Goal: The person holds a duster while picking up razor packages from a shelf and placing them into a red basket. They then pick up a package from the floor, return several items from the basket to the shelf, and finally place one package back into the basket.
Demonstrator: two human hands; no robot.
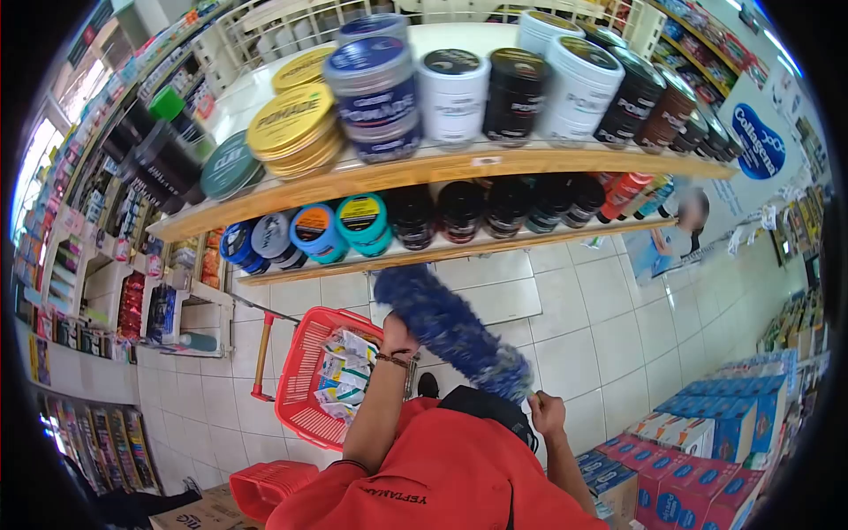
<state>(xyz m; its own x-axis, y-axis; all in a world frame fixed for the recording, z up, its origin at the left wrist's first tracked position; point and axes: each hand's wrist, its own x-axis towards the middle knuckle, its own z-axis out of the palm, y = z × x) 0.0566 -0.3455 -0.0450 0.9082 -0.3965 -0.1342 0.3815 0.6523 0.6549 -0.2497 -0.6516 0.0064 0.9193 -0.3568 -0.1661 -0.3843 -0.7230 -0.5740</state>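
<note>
A fluffy blue duster [450,331] slants across the middle of the head view, just below the lower shelf, its greyish end towards my body. My right hand [547,412] is closed round its handle at that lower end. Near the duster's upper left side is my left hand [399,337], with a bracelet at the wrist; its fingers are partly hidden, and I cannot make out whether they grip the duster. Above, pomade jars [452,97] and yellow tins [296,128] line the upper shelf [495,162]. More jars [362,224] stand on the lower shelf [442,253].
A red basket [291,389] with packets sits on the tiled floor at left, beside another red basket [265,486]. Stacked boxes [680,468] are at lower right. Stocked shelves line the left side. A poster [760,141] hangs at right.
</note>
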